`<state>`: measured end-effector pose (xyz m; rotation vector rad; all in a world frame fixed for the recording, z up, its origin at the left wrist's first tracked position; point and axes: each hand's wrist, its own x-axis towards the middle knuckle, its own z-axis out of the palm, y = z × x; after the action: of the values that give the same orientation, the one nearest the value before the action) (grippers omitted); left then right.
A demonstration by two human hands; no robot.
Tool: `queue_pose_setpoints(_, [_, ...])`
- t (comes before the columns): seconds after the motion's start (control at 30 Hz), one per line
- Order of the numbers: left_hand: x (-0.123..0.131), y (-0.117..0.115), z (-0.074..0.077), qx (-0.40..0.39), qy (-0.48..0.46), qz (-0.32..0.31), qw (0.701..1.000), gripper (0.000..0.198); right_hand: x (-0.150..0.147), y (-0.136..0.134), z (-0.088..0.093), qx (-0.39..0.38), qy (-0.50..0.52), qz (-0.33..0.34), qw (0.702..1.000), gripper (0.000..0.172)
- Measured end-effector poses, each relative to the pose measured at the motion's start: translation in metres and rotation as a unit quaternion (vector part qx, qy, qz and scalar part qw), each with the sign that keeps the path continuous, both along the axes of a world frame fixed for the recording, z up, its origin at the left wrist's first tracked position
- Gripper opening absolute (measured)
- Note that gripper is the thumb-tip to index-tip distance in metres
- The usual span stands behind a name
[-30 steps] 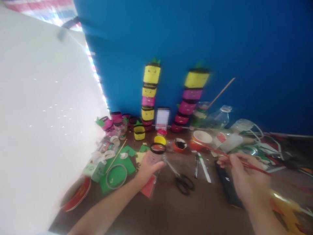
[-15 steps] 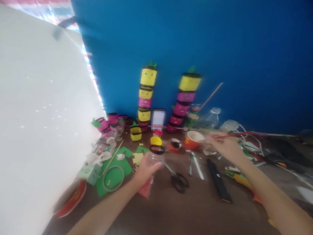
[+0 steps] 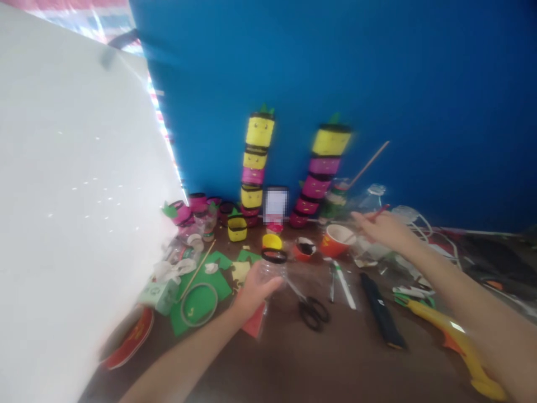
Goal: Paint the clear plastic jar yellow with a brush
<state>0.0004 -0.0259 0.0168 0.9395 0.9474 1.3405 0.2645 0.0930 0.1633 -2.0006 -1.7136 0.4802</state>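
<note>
Before us spreads the brown table (image 3: 356, 364), cluttered; over it the right hand (image 3: 382, 228) hangs beside a red paper cup (image 3: 331, 247), and the left hand (image 3: 251, 294) wraps round a clear, black-rimmed jar (image 3: 272, 272) near the scissors (image 3: 304, 301); I spot a slim red stick (image 3: 381, 211) pinched in the right hand's fingers

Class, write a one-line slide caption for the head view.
Left hand holding a black-rimmed jar, right hand holding a red stick near a red cup.
</note>
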Motion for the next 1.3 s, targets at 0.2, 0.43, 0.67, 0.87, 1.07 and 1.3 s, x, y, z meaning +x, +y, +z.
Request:
queue_pose_setpoints(0.2, [-0.001,0.000,0.001,0.001,0.016,-0.005,1.000,0.040,-0.002,0.014,0.003,-0.016,0.011,0.011,1.000,0.036])
queue_pose_setpoints(0.43, [0.000,0.000,-0.002,0.006,0.031,-0.014,0.999,0.042,0.005,0.025,-0.004,-0.032,0.015,0.006,0.999,0.037])
queue_pose_setpoints(0.67, [-0.001,0.001,0.001,0.012,0.044,-0.018,0.999,0.044,0.009,0.033,-0.006,-0.049,-0.007,0.016,0.999,0.036])
queue_pose_setpoints(0.87, [0.003,0.002,-0.008,0.016,0.038,0.004,0.999,0.039,0.008,0.030,-0.002,-0.058,-0.037,0.020,0.997,0.041])
queue_pose_setpoints(1.07, [0.004,0.004,-0.012,0.020,0.046,0.003,0.999,0.041,0.008,0.027,0.000,-0.059,-0.065,0.031,0.996,0.040])
queue_pose_setpoints(1.3, [0.003,0.004,-0.014,0.021,0.042,-0.010,0.999,0.042,0.008,0.026,0.002,-0.057,-0.098,0.046,0.992,0.041])
